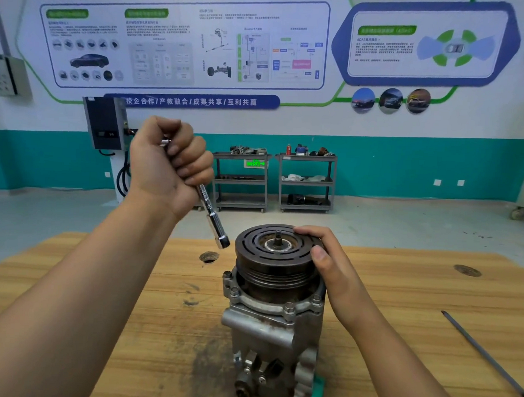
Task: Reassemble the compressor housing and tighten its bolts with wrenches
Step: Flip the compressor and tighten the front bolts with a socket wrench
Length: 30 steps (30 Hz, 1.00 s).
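Observation:
A grey metal compressor [268, 326] stands upright on the wooden bench [400, 292], its dark grooved pulley [270, 258] on top with a threaded shaft at the centre. Several bolts sit around the flange below the pulley. My right hand [327, 260] grips the pulley's right rim, thumb on the side and fingers over the top edge. My left hand [170, 165] is raised above and left of the pulley, fist closed round a chrome socket wrench [214, 220]. The wrench's socket end points down and hangs just left of the pulley rim, not touching it.
A long thin dark rod [487, 354] lies on the bench at the right. Two round holes [208, 257] mark the bench top. A green object [318, 387] sits at the compressor's base. Two grey shelf carts [306, 182] stand by the far wall.

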Each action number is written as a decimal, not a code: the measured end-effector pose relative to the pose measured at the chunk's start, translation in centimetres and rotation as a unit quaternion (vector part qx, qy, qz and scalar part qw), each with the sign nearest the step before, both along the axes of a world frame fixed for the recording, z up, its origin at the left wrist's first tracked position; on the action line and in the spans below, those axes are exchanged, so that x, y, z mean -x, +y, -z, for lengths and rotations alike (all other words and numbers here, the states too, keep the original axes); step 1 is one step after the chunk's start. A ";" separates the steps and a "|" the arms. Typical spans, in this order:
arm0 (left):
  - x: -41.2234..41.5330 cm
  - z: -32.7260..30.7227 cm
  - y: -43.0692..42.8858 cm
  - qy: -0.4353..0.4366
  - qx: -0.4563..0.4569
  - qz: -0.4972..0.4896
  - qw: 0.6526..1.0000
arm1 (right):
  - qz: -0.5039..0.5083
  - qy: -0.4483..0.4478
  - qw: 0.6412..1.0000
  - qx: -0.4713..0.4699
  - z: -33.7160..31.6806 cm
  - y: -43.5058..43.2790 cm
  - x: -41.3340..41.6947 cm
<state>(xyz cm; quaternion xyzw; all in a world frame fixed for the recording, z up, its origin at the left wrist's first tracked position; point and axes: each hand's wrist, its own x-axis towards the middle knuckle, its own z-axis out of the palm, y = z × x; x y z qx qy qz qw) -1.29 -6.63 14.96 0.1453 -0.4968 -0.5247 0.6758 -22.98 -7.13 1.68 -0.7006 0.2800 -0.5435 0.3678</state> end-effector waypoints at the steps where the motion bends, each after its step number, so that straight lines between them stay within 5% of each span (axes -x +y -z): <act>1: 0.2 -0.1 0.7 -0.004 0.006 -0.027 1.000 | -0.001 -0.002 1.000 0.000 0.0 0.0 0.0; 5: 2.7 1.5 3.1 -0.067 0.015 -0.178 0.982 | -0.002 -0.008 1.000 0.000 0.0 0.1 -0.1; 10: 5.1 2.5 3.6 -0.091 -0.050 -0.251 0.962 | 0.003 0.000 1.000 -0.003 0.0 0.2 0.0; 24: 6.6 2.5 3.8 -0.088 -0.009 -0.343 0.935 | 0.002 0.003 1.000 0.001 -0.1 0.1 0.0; 30: 6.7 2.7 3.1 -0.115 -0.001 -0.270 0.956 | 0.001 -0.003 1.000 0.001 0.0 0.1 0.0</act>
